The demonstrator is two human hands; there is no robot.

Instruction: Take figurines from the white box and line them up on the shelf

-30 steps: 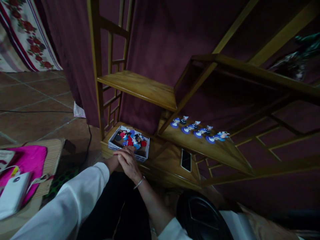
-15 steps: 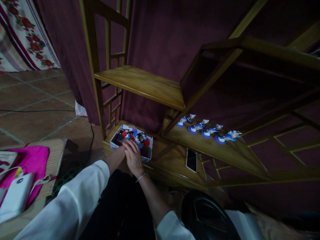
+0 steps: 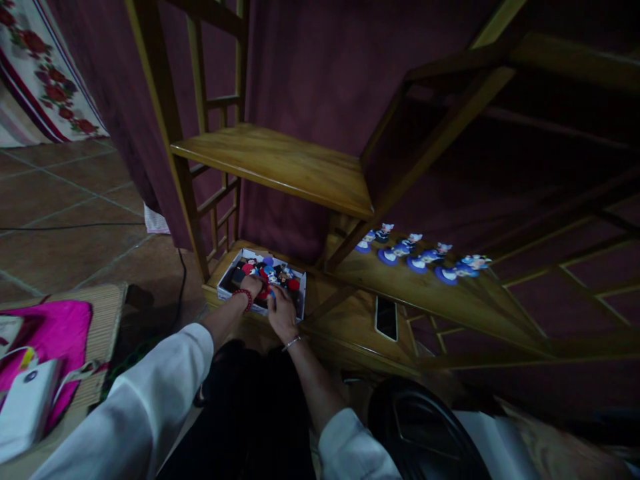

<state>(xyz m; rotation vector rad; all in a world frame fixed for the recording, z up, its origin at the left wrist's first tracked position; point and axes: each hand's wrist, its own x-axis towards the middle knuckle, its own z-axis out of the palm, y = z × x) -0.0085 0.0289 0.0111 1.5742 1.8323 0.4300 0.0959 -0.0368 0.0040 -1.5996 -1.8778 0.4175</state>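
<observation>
A shallow white cardboard box (image 3: 225, 293) holds several small figurines (image 3: 270, 272) in red, black and blue, lying jumbled together. My left hand (image 3: 251, 287), with a red bead bracelet at the wrist, reaches into the box, its fingers curled at a red figurine (image 3: 265, 289). From the right, my right hand (image 3: 283, 315) comes over the front rim, fingers bent close to the left fingertips. A bit of blue shows at its fingertips, seemingly part of the same figurine. The grips are partly hidden and dim.
Several figurines on blue bases (image 3: 423, 260) stand in rows on a wooden shelf (image 3: 480, 300) to the right. A phone (image 3: 386, 319) lies on the lower board. Above the box juts another shelf (image 3: 280, 167). A black stool (image 3: 425, 427) is at lower right, a white power bank (image 3: 30, 400) at left.
My hands, which overlapped above the box, have parted. The left has moved into the figurines, and the right has shifted slightly right and down. The view has turned a little.
</observation>
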